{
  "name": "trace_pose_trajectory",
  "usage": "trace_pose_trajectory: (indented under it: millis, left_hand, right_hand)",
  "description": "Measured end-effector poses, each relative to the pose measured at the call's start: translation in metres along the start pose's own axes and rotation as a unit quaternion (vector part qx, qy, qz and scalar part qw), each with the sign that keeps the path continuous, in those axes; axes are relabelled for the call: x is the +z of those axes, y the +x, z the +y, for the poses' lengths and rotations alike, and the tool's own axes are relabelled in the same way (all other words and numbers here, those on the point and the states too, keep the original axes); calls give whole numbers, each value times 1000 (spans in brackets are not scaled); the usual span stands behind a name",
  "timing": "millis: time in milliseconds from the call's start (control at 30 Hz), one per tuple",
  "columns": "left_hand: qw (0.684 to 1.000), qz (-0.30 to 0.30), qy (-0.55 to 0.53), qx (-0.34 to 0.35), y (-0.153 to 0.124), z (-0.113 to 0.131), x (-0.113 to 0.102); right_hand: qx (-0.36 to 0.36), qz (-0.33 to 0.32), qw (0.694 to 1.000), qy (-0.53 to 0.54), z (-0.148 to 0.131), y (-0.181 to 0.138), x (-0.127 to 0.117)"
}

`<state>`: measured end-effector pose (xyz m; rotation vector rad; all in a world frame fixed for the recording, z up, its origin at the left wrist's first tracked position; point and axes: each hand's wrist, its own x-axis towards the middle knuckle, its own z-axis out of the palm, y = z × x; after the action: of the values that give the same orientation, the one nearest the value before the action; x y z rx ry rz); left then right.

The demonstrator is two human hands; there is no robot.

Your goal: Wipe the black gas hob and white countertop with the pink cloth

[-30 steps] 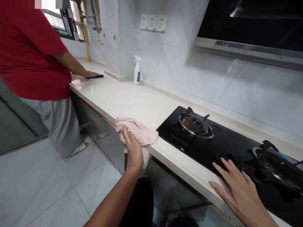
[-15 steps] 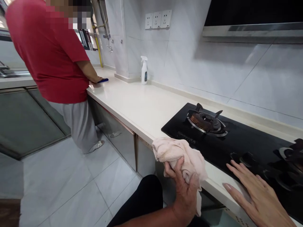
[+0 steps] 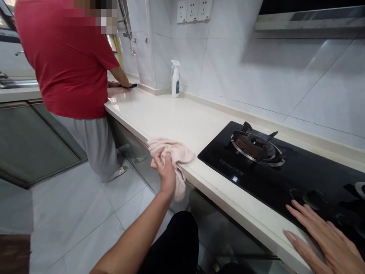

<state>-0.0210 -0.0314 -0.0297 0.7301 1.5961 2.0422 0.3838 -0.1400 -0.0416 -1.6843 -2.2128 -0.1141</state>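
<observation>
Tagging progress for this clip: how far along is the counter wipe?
Done: the counter between spray bottle and hob looks bare and glossy; cleanliness unclear. In hand: left hand grips the pink cloth at the counter's front edge; right hand rests flat at the hob's edge. Left, likely: the edge strip along the hob.

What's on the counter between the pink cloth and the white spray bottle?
Nothing: the head view shows only bare cream countertop between the pink cloth and the white spray bottle.
</observation>
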Motion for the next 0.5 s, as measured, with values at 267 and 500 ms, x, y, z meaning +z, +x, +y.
trace_pose_trajectory:
  millis: [267,500]
  left_hand:
    - [999,34,21,-13,13,8,8]
    - [994,-23,37,-104,-102,6,31]
  right_hand:
    - [2,17,1000,10,-15,2,5]
    - [44,64,997,18,-44,9,4]
